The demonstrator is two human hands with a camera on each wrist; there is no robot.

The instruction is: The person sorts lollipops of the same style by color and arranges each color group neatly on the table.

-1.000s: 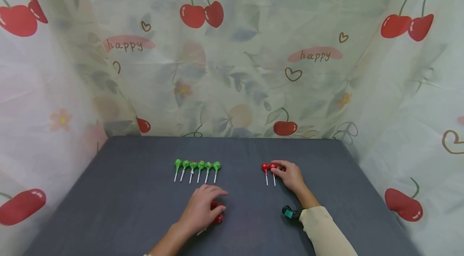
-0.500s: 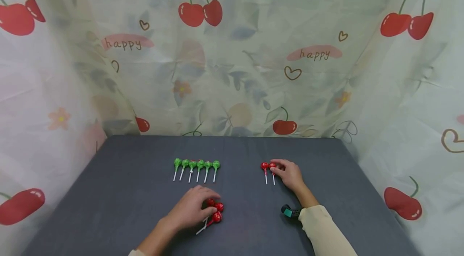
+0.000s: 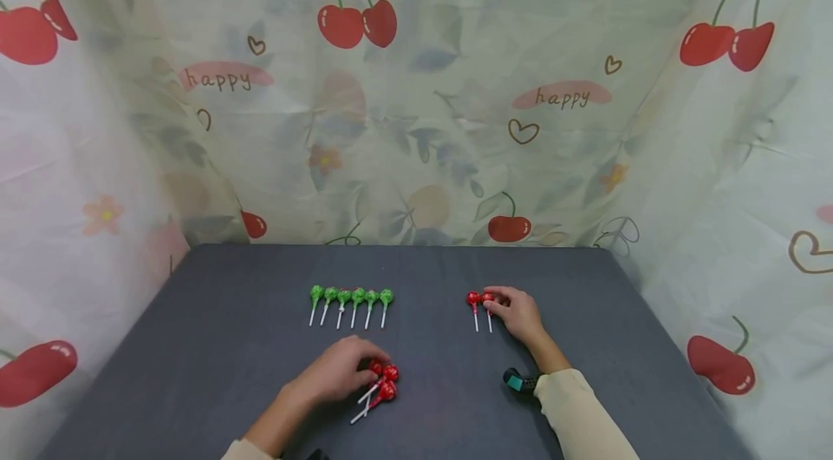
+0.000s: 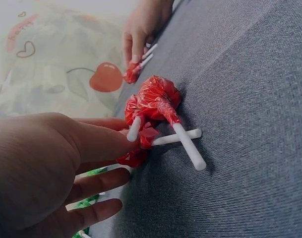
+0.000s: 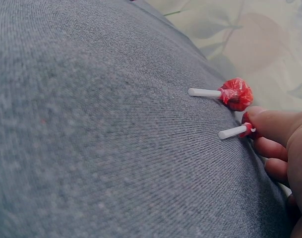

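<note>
Near the front of the table my left hand (image 3: 340, 367) bends over a small cluster of red-wrapped lollipops (image 3: 387, 391). Close up in the left wrist view, its thumb and forefinger pinch one red lollipop (image 4: 134, 130), while the other fingers spread loosely. Another red lollipop (image 4: 159, 96) of the cluster lies against it with its white stick pointing out. Farther back on the right, my right hand (image 3: 517, 312) pinches the wrapped head of a red lollipop (image 5: 246, 126) between thumb and fingers. Beside that one lies a second red lollipop (image 5: 236, 94), its stick roughly parallel.
Several green lollipops (image 3: 358, 295) form a neat row at the back left, sticks toward me. A dark grey cloth covers the table (image 3: 442, 402). Cherry-patterned curtains (image 3: 416, 120) close off the back and both sides. A black wrist device (image 3: 518, 380) sits by the right sleeve.
My left hand has drawn back to the left and lower, uncovering more of the red cluster and its sticks. The right hand stays on its lollipop.
</note>
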